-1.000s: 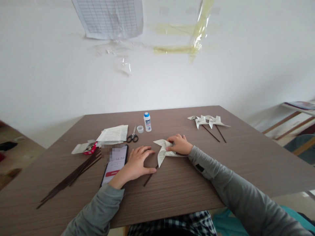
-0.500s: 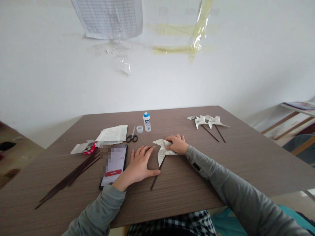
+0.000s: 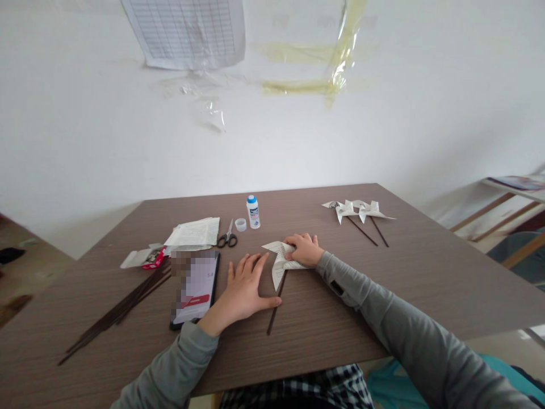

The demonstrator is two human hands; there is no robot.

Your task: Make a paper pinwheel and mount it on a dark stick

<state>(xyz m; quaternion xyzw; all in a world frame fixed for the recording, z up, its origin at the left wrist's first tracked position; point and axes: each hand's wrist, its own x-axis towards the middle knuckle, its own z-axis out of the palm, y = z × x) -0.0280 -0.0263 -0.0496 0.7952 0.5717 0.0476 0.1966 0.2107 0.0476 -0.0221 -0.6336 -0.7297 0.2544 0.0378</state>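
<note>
Both my hands are on the table (image 3: 383,295). My right hand (image 3: 303,250) presses the paper pinwheel (image 3: 279,262) down flat; my left hand (image 3: 242,289) lies spread open, thumb touching its stick (image 3: 275,309).

Paper, wood grain, plastic and cloth, mostly matt

The table (image 3: 383,295) is matt brown wood-grain laminate; the pinwheel (image 3: 279,258) under the right hand (image 3: 303,250) is thin printed paper on a dark stick (image 3: 275,309). The phone (image 3: 196,287) by the left hand (image 3: 240,289) has a glossy glass face, the glue bottle (image 3: 252,212) is smooth white plastic, and the sleeves (image 3: 404,335) are soft grey cloth.
</note>
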